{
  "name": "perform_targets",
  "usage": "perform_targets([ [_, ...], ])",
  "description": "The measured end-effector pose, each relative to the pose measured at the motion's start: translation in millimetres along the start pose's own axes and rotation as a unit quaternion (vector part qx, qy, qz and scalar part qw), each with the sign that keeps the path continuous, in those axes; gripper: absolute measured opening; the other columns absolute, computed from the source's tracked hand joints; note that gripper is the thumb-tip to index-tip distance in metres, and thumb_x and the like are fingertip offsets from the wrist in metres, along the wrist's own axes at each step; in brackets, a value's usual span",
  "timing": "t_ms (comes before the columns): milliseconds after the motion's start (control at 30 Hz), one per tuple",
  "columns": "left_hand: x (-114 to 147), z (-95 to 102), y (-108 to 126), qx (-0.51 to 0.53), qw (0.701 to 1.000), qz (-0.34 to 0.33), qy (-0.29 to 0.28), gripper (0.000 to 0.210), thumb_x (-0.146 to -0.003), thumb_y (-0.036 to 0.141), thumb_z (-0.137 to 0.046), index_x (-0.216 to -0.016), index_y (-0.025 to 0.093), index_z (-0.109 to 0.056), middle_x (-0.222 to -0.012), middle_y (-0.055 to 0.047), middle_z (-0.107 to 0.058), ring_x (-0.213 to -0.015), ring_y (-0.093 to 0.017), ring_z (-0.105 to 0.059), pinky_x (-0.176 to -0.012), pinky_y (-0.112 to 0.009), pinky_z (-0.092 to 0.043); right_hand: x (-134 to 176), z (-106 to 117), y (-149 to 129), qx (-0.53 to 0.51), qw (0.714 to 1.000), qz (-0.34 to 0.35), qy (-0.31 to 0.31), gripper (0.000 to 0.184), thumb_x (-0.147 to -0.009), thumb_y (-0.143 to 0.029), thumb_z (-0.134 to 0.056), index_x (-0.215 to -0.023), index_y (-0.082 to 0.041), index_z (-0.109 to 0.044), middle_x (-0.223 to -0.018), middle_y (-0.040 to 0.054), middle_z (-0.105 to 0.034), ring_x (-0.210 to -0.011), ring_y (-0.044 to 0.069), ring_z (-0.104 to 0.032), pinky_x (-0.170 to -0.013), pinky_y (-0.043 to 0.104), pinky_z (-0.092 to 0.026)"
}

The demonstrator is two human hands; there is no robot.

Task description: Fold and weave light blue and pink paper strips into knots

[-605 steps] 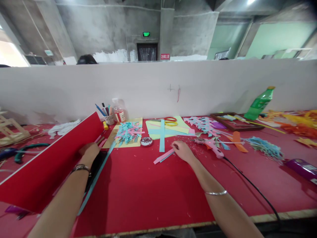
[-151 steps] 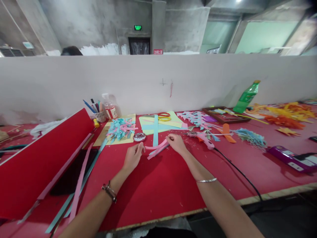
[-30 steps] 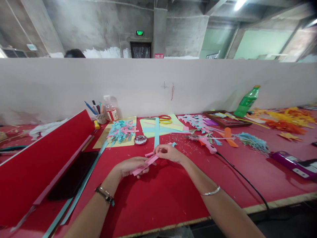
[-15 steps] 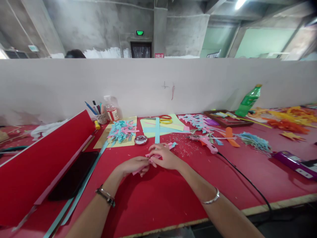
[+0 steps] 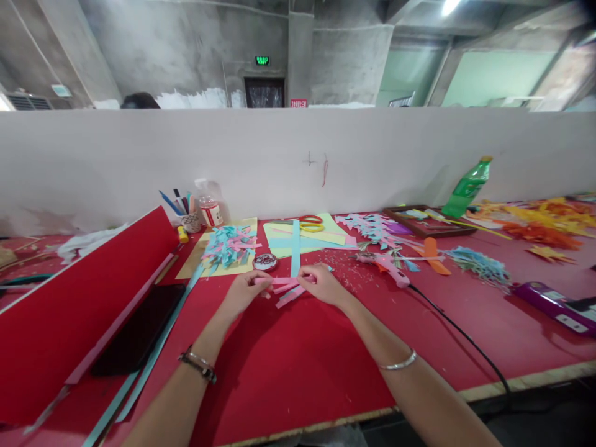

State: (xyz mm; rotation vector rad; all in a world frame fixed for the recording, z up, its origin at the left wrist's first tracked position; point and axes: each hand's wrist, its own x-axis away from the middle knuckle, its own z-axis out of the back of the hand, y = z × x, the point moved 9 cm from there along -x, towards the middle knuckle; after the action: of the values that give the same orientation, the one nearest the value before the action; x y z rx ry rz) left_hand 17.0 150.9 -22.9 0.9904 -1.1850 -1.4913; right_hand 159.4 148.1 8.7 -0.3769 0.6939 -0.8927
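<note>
A pink paper strip [image 5: 284, 281] is stretched sideways between my two hands, just above the red table. My left hand [image 5: 246, 290] pinches its left end, and my right hand [image 5: 321, 283] pinches the right end. Below it lie other pink paper strips [image 5: 291, 296], partly covered by the held one and my right fingers. Upright behind my hands runs a light blue paper strip [image 5: 295, 248]. Beyond my left hand sit a small round tin [image 5: 265, 262] and a pile of blue and pink paper pieces [image 5: 228, 245] on yellow paper.
Scissors [image 5: 311, 223] lie on coloured paper sheets. To the right are a pink glue gun [image 5: 391, 270] with its black cable, a purple power strip [image 5: 554, 305] and a green bottle [image 5: 468, 187]. At left stand a red board [image 5: 107, 292] and a black phone [image 5: 139, 329].
My hands have moved apart and slightly away from me. The pink strip, bunched under my fingers before, is now held straight between them, and the loose pink strips beneath show more.
</note>
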Motion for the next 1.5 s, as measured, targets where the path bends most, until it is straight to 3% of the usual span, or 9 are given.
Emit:
perform_targets([
  [167, 3.5, -14.6, 7.8, -0.005, 0.999, -0.042, -0.021, 0.019, -0.065, 0.031, -0.055, -0.070, 0.013, -0.054, -0.057, 0.000, -0.058, -0.054, -0.012, -0.056, -0.057, -0.024, -0.044, 4.7, 4.8, -28.1, 0.059, 0.996, 0.053, 0.041, 0.017, -0.075, -0.030, -0.043, -0.082, -0.022, -0.057, -0.090, 0.0035, -0.059, -0.088, 0.018, -0.047, -0.085, 0.037, -0.017],
  [300, 8.0, -29.7, 12.0, -0.005, 0.997, -0.058, -0.056, 0.017, -0.066, 0.028, -0.055, -0.070, 0.012, -0.055, -0.059, -0.001, -0.060, -0.056, -0.012, -0.056, -0.058, -0.024, -0.043, 5.4, -10.4, -37.3, 0.031, 0.997, 0.073, -0.023, 0.023, -0.080, -0.031, -0.037, -0.074, -0.021, -0.057, -0.074, 0.0003, -0.060, -0.072, 0.013, -0.051, -0.086, 0.037, -0.015],
  [533, 3.0, -15.3, 9.5, 0.029, 0.999, -0.031, 0.000, 0.020, -0.064, 0.032, -0.056, -0.069, 0.012, -0.056, -0.058, 0.000, -0.060, -0.051, -0.010, -0.055, -0.054, -0.023, -0.044, 0.8, -13.5, -14.9, -0.005, 0.999, 0.031, -0.031, 0.033, -0.081, -0.036, -0.034, -0.063, -0.017, -0.054, -0.056, -0.0023, -0.055, -0.052, 0.009, -0.042, -0.075, 0.031, -0.022],
  [700, 2.4, -11.9, 4.3, 0.032, 0.999, 0.004, 0.021, 0.023, -0.061, 0.035, -0.058, -0.067, 0.013, -0.058, -0.059, -0.001, -0.062, -0.048, -0.010, -0.054, -0.052, -0.023, -0.044, 0.3, -11.8, -13.1, -0.009, 0.999, 0.027, -0.023, 0.031, -0.080, -0.038, -0.037, -0.065, -0.018, -0.055, -0.057, -0.0028, -0.055, -0.052, 0.008, -0.042, -0.075, 0.030, -0.021],
  [900, 2.9, -11.3, 2.6, 0.027, 1.000, 0.008, 0.005, 0.028, -0.063, 0.036, -0.056, -0.076, 0.012, -0.061, -0.072, -0.004, -0.065, -0.048, -0.010, -0.055, -0.053, -0.023, -0.044, 0.2, -9.6, -10.7, -0.022, 0.999, 0.018, -0.014, 0.031, -0.077, -0.044, -0.040, -0.068, -0.019, -0.058, -0.061, -0.0017, -0.058, -0.057, 0.011, -0.044, -0.076, 0.030, -0.022],
  [1167, 4.2, -6.3, -1.2, 0.044, 0.998, 0.030, 0.013, 0.027, -0.063, 0.036, -0.057, -0.075, 0.012, -0.060, -0.074, -0.004, -0.065, -0.050, -0.009, -0.055, -0.056, -0.022, -0.044, -0.3, -10.4, -11.1, -0.041, 0.998, 0.032, -0.029, 0.031, -0.078, -0.041, -0.040, -0.069, -0.018, -0.059, -0.065, -0.0007, -0.061, -0.058, 0.011, -0.046, -0.074, 0.030, -0.024],
  [1500, 1.1, 10.8, -13.1, 0.094, 0.992, 0.037, 0.081, 0.031, -0.058, 0.038, -0.061, -0.076, 0.012, -0.059, -0.075, -0.005, -0.065, -0.052, -0.010, -0.057, -0.057, -0.023, -0.044, -1.3, -1.2, 2.8, -0.113, 0.993, -0.012, -0.004, 0.028, -0.075, -0.039, -0.043, -0.068, -0.016, -0.058, -0.058, -0.0006, -0.053, -0.052, 0.010, -0.043, -0.050, 0.021, -0.030],
])
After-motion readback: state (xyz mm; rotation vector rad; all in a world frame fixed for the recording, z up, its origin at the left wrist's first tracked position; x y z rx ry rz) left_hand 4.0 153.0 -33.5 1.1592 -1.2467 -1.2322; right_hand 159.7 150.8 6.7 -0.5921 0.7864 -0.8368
